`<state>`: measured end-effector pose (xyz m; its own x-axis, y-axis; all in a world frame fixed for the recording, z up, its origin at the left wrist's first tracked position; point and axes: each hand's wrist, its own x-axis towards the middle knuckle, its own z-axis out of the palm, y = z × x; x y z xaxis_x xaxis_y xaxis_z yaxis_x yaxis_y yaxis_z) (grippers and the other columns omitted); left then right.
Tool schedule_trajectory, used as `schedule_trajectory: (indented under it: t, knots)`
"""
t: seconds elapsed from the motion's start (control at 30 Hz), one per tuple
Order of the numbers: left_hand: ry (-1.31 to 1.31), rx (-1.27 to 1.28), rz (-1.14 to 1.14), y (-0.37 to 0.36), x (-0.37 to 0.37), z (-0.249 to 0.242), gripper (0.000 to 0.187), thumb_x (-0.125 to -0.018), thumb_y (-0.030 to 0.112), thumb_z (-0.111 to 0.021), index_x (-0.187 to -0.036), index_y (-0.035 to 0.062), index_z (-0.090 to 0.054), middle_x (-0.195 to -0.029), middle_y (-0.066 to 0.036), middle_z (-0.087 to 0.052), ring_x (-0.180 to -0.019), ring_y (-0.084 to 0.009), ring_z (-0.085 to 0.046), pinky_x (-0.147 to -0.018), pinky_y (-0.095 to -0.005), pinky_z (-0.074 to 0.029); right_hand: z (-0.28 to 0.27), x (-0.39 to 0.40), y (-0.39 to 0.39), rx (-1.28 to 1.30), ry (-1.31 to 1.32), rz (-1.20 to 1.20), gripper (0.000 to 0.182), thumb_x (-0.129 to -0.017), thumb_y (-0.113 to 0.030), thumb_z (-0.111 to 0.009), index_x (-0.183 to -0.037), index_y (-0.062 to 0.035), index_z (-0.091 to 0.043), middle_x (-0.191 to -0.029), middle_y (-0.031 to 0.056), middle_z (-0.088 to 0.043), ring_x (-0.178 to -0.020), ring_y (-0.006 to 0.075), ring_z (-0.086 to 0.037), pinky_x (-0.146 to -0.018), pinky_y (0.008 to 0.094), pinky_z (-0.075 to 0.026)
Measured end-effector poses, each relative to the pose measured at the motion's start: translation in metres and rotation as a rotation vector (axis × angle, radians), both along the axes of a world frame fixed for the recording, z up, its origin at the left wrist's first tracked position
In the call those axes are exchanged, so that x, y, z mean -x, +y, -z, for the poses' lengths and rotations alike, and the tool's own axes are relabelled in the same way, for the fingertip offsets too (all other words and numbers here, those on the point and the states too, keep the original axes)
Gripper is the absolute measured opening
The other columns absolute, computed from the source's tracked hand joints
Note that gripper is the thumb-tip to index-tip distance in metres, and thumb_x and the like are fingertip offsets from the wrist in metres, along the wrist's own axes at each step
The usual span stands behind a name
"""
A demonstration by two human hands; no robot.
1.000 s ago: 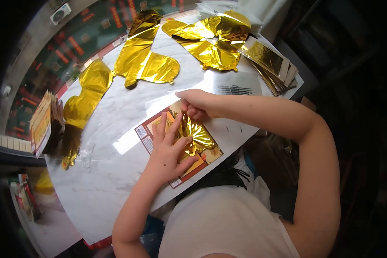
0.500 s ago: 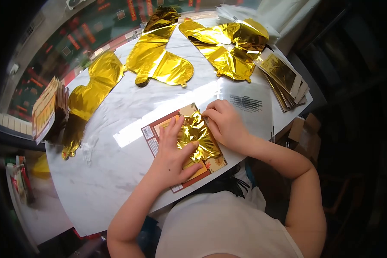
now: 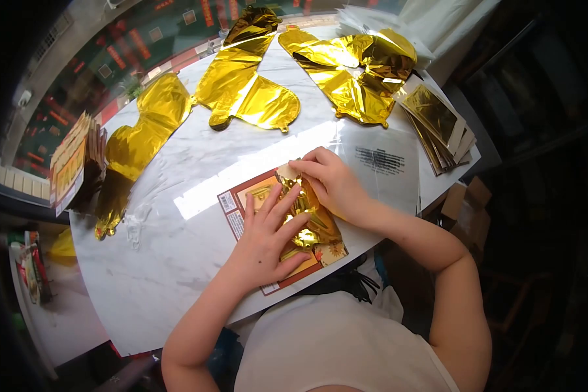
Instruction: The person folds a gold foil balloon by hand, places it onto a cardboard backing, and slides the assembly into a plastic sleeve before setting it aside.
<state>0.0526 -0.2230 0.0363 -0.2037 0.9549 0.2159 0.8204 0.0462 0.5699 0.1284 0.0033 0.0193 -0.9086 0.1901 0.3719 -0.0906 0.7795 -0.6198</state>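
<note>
A printed orange-and-brown card (image 3: 333, 253) lies on the marble-patterned table near its front edge, with a crumpled gold foil balloon (image 3: 321, 225) folded over it. My left hand (image 3: 264, 238) is flat with fingers spread, pressing on the foil and the card. At the card's far corner, my right hand (image 3: 335, 186) has its thumb and fingers pinched on the foil's upper edge. Exactly what its fingertips grip is partly hidden. A clear plastic sheet or bag (image 3: 379, 160) with black print lies just beyond my right hand.
Flat gold foil balloons lie along the far side: one at left (image 3: 127, 153), one in the middle (image 3: 245, 91), one at right (image 3: 346, 75). Printed cards (image 3: 72, 166) stand stacked at the left edge. Folded gold foil packs (image 3: 434, 117) lie at right. A cardboard box (image 3: 465, 206) sits below.
My right hand has moved slightly up and left along the foil, which now lies more folded over the card. My left hand's fingers have shifted right over the foil.
</note>
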Motion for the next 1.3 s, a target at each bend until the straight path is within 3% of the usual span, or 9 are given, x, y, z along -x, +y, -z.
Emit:
schedule_trajectory:
  t: [0.13, 0.3, 0.5, 0.57, 0.73, 0.97, 1.03, 1.13, 1.3]
  knots:
    - [0.082, 0.071, 0.031, -0.001, -0.001, 0.000, 0.068, -0.090, 0.041, -0.077, -0.150, 0.0168, -0.055, -0.171, -0.012, -0.031, -0.159, -0.0439, -0.020, -0.122, -0.0759, -0.008, -0.020, 0.021, 0.041, 0.200, -0.226, -0.271, 0.016, -0.093, 0.003, -0.070, -0.106, -0.0025, -0.076, -0.110, 0.0100, -0.067, -0.102, 0.0236, -0.069, -0.090, 0.0349, -0.056]
    - [0.053, 0.063, 0.003, -0.001, -0.001, 0.002, 0.072, -0.087, 0.040, -0.078, -0.153, 0.0213, -0.055, -0.172, -0.012, -0.032, -0.160, -0.0463, -0.017, -0.124, -0.0719, -0.007, -0.029, 0.039, 0.073, 0.208, -0.329, -0.469, 0.011, -0.090, 0.000, -0.075, -0.100, -0.0040, -0.075, -0.106, 0.0077, -0.065, -0.100, 0.0229, -0.068, -0.089, 0.0334, -0.055]
    - [0.057, 0.063, 0.016, 0.001, -0.001, 0.002, 0.071, -0.087, 0.040, -0.078, -0.151, 0.0205, -0.056, -0.173, -0.015, -0.028, -0.160, -0.0495, -0.015, -0.124, -0.0714, -0.007, -0.047, 0.072, 0.081, 0.028, -0.506, -0.627, 0.007, -0.087, -0.006, -0.077, -0.093, -0.0056, -0.073, -0.100, 0.0085, -0.064, -0.093, 0.0241, -0.067, -0.083, 0.0368, -0.053]
    - [0.039, 0.059, 0.010, 0.002, -0.001, 0.001, 0.070, -0.087, 0.040, -0.078, -0.150, 0.0201, -0.057, -0.173, -0.015, -0.028, -0.159, -0.0506, -0.015, -0.124, -0.0714, -0.007, -0.056, 0.085, 0.074, -0.222, -0.652, -0.728, 0.006, -0.088, -0.010, -0.075, -0.091, -0.0063, -0.072, -0.098, 0.0097, -0.065, -0.092, 0.0275, -0.067, -0.080, 0.0399, -0.052]
    - [0.026, 0.069, -0.003, 0.002, -0.002, 0.002, 0.067, -0.087, 0.040, -0.079, -0.147, 0.0185, -0.059, -0.173, -0.017, -0.027, -0.158, -0.0530, -0.015, -0.124, -0.0715, -0.008, -0.061, 0.095, 0.062, -0.476, -0.717, -0.779, 0.004, -0.091, -0.014, -0.068, -0.091, -0.0108, -0.070, -0.096, 0.0111, -0.066, -0.093, 0.0348, -0.067, -0.080, 0.0463, -0.053]
    - [0.073, 0.091, 0.008, 0.002, -0.001, 0.003, 0.065, -0.086, 0.040, -0.079, -0.142, 0.0108, -0.060, -0.167, -0.013, -0.040, -0.159, -0.0510, -0.017, -0.125, -0.0702, -0.006, -0.050, 0.069, 0.045, -0.477, -0.640, -0.533, 0.011, -0.089, -0.011, -0.069, -0.099, -0.0107, -0.068, -0.099, 0.0118, -0.068, -0.095, 0.0352, -0.067, -0.082, 0.0467, -0.054]
    - [0.069, 0.080, 0.004, 0.001, -0.001, 0.003, 0.065, -0.086, 0.040, -0.079, -0.141, 0.0094, -0.060, -0.165, -0.013, -0.043, -0.159, -0.0501, -0.017, -0.125, -0.0701, -0.006, -0.036, 0.054, 0.051, -0.425, -0.149, -0.378, 0.012, -0.088, -0.006, -0.069, -0.099, -0.0078, -0.066, -0.099, 0.0112, -0.068, -0.097, 0.0340, -0.068, -0.084, 0.0458, -0.053]
    - [0.040, 0.077, -0.005, 0.000, 0.000, 0.004, 0.065, -0.086, 0.040, -0.078, -0.139, 0.0076, -0.060, -0.164, -0.013, -0.044, -0.159, -0.0488, -0.019, -0.125, -0.0707, -0.005, -0.048, 0.016, 0.043, -0.335, -0.125, -0.134, 0.015, -0.087, -0.002, -0.069, -0.102, -0.0057, -0.068, -0.102, 0.0109, -0.069, -0.101, 0.0334, -0.067, -0.088, 0.0444, -0.053]
    - [0.047, 0.088, 0.007, 0.001, -0.002, 0.001, 0.068, -0.087, 0.040, -0.077, -0.150, 0.0206, -0.058, -0.166, -0.012, -0.040, -0.160, -0.0474, -0.018, -0.124, -0.0719, -0.004, -0.025, -0.034, 0.008, -0.274, -0.012, -0.060, 0.022, -0.089, -0.002, -0.068, -0.112, -0.0020, -0.070, -0.111, 0.0126, -0.068, -0.107, 0.0340, -0.064, -0.094, 0.0440, -0.052]
